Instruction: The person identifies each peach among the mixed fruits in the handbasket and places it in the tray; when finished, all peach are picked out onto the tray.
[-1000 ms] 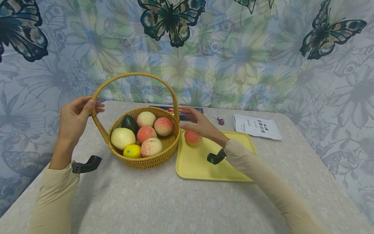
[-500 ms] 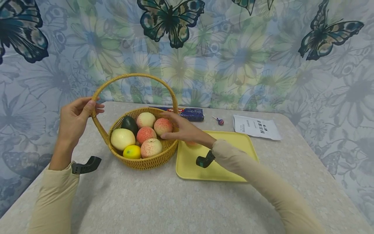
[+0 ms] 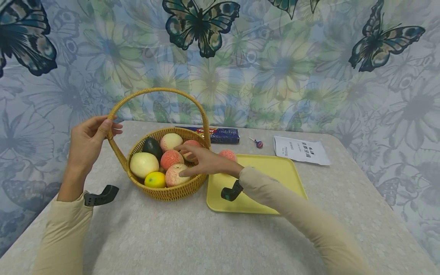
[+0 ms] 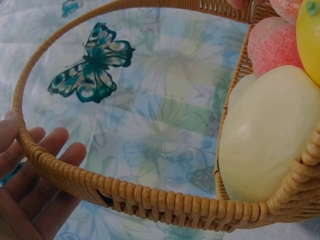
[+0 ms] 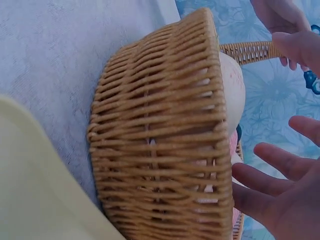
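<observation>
Our right hand (image 3: 201, 162) hides part of one peach (image 3: 190, 147) in the basket (image 3: 168, 191). The print on the paper (image 3: 300, 150) is too small to read. Our wrist views crop the basket.

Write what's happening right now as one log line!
left hand: holds basket handle | right hand: open above peaches in basket | one peach on yellow tray
</observation>
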Demonstrator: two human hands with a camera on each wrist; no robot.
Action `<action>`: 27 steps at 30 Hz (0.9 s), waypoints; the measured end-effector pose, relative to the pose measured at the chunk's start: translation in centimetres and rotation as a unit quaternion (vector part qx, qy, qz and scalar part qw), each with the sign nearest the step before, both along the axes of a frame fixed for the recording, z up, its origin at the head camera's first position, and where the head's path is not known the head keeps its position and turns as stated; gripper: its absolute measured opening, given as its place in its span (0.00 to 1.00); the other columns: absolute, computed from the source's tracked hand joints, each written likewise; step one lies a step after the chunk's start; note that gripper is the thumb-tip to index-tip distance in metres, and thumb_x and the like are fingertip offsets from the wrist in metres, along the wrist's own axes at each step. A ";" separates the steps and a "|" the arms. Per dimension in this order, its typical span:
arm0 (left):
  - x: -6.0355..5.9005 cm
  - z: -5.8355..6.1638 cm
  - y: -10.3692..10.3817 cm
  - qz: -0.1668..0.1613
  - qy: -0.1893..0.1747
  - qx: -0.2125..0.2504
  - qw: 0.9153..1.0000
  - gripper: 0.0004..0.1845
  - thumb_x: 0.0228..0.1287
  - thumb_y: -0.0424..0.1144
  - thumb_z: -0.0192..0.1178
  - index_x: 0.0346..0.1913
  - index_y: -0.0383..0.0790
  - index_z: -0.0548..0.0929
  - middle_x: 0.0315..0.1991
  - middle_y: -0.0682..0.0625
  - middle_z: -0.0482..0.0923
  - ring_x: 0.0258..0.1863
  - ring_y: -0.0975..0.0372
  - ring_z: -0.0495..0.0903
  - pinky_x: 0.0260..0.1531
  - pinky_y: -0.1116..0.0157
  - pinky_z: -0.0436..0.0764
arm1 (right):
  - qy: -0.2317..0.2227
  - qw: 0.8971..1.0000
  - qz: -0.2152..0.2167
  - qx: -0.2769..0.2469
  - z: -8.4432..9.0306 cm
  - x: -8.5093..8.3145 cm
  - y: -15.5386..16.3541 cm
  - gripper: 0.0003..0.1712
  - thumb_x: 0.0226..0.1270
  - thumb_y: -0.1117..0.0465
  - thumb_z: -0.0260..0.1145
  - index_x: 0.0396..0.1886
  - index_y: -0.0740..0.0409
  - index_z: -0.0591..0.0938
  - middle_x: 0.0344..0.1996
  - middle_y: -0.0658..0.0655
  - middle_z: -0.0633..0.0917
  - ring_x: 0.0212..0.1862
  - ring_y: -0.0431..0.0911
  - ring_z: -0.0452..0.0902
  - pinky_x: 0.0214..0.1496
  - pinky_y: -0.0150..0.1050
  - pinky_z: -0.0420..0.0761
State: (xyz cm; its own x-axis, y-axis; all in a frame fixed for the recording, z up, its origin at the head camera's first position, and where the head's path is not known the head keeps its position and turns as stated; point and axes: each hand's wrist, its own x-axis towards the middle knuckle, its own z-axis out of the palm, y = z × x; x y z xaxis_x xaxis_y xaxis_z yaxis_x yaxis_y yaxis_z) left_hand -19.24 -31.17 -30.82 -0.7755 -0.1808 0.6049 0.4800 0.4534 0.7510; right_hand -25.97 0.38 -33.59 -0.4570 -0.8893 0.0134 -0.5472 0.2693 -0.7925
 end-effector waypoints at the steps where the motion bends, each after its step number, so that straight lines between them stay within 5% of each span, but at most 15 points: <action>1: 0.0 0.0 0.0 0.001 0.000 -0.001 1.000 0.16 0.71 0.39 0.54 0.55 0.33 0.80 0.35 0.60 0.83 0.34 0.69 0.84 0.43 0.80 0.77 | 0.000 1.000 0.004 0.005 0.0 0.1 -0.1 0.44 0.65 0.54 0.66 0.75 0.48 0.55 0.71 0.60 0.61 0.70 0.59 0.62 0.69 0.47 0.66; 8: 0.0 0.1 0.0 0.002 0.000 -0.003 1.000 0.16 0.72 0.38 0.54 0.55 0.33 0.80 0.35 0.61 0.83 0.34 0.69 0.84 0.42 0.80 0.77 | 0.028 0.998 0.045 0.025 -0.4 0.3 -0.9 0.45 0.64 0.55 0.67 0.75 0.53 0.55 0.72 0.57 0.61 0.70 0.52 0.61 0.71 0.42 0.63; 27: -0.1 0.1 0.0 0.005 -0.007 -0.011 1.000 0.16 0.72 0.38 0.53 0.56 0.35 0.80 0.36 0.61 0.83 0.35 0.70 0.84 0.42 0.81 0.77 | 0.107 0.990 0.031 0.086 -0.7 0.0 -2.1 0.36 0.63 0.54 0.68 0.69 0.56 0.67 0.67 0.54 0.69 0.65 0.43 0.65 0.63 0.33 0.68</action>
State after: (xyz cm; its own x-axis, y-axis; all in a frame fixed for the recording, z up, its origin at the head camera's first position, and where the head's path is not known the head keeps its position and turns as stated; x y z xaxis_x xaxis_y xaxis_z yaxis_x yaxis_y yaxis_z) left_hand -19.31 -31.19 -30.75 -0.7823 -0.1763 0.5974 0.4642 0.4744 0.7479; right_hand -25.95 -1.74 -34.32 -0.4036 -0.9135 -0.0500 -0.7175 0.3500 -0.6022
